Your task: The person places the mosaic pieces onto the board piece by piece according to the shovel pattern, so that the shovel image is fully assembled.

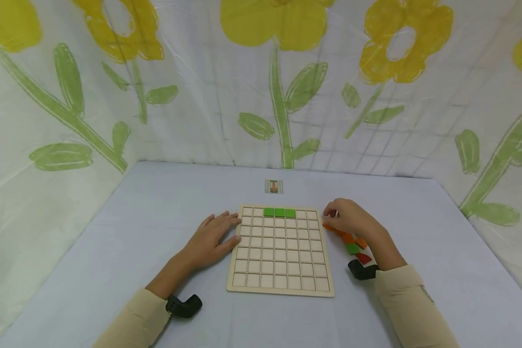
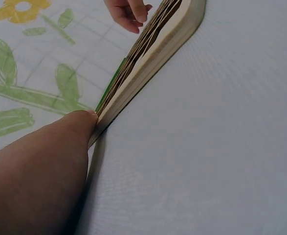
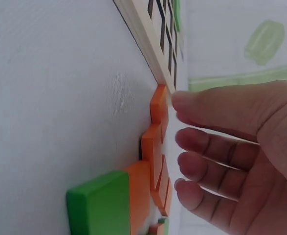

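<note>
Table [image 1: 126,212]; left hand [image 1: 211,241] touches board [image 1: 280,267]; right hand [image 1: 350,217] near tiles [image 1: 348,239] (mostly orange).

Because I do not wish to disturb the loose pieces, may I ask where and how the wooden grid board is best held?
Probably grip the wooden grid board by its left rim and right rim, near the closer corners, coming from both sides: it lies flat, its straight edges are thick, and orange pieces lie beside the right rim's farther part.
</note>
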Motion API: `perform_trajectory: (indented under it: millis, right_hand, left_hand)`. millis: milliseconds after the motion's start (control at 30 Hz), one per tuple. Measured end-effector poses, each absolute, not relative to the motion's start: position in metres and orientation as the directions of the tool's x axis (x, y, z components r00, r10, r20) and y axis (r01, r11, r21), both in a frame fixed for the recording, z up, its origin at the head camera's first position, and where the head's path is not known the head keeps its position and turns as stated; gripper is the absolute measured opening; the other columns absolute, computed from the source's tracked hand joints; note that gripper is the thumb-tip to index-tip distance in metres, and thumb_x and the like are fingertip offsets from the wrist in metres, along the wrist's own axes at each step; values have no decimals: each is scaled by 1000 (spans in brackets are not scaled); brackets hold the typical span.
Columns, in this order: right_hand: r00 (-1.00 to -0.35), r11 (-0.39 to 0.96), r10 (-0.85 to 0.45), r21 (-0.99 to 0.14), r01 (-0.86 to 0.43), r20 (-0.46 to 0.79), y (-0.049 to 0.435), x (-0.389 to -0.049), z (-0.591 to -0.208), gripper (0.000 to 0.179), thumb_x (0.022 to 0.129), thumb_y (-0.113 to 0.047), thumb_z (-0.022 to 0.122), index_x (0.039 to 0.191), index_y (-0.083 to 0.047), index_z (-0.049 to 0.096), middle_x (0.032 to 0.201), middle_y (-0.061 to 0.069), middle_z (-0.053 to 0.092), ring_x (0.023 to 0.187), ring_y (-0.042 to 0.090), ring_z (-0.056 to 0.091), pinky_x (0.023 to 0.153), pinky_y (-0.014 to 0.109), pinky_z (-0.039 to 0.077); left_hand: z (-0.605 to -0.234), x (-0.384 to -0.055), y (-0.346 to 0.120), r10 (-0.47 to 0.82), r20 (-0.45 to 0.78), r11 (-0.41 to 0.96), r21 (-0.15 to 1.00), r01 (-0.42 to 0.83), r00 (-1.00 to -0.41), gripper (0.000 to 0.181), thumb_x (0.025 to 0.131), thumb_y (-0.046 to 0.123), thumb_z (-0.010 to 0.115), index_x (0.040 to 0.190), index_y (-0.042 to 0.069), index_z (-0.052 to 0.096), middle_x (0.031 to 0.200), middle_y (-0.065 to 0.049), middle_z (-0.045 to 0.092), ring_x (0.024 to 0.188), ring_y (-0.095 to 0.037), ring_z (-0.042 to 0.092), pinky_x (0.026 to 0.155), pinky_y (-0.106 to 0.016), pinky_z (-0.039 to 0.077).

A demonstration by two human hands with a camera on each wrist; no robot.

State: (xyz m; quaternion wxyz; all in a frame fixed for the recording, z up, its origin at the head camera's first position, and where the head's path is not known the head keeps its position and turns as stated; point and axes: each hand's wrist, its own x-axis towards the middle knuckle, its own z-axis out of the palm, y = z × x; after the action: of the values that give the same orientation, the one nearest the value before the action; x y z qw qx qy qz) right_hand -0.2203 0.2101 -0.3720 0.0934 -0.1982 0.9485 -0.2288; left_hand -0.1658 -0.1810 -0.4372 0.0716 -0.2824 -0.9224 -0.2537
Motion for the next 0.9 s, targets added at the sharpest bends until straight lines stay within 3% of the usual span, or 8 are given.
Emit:
perform_trajectory:
  millis: [233, 433, 900]
  right_hand:
    - [-894, 813, -434, -477, -334, -114, 218, -215, -373, 22, 89, -9, 76, 108, 0, 72, 93, 5, 63, 86, 23, 56, 79, 42, 51]
    - [-893, 817, -433, -471, -333, -120, 219, -214, -374, 26, 88, -8, 76, 112, 0, 71, 94, 6, 63, 85, 23, 56, 78, 43, 51]
    - [-890, 811, -444, -468, -350, -105, 220, -213, -375, 22, 89, -11, 76, 108, 0, 70, 93, 6, 64, 84, 22, 57, 78, 43, 51]
  left_hand:
    - [-437, -166, -180, 484, 261, 717, 430, 549, -835, 51, 102, 40, 56, 145, 11, 53, 152, -8, 47, 145, -30, 33, 118, -56, 17]
    - [-436, -166, -180, 484, 259, 719, 427, 549, -836, 51, 102, 40, 55, 145, 11, 52, 152, -8, 47, 145, -30, 33, 118, -56, 17]
    - [-439, -167, -181, 486, 259, 724, 415, 551, -835, 51, 103, 41, 54, 145, 12, 52, 152, -8, 46, 145, -29, 33, 117, -56, 18]
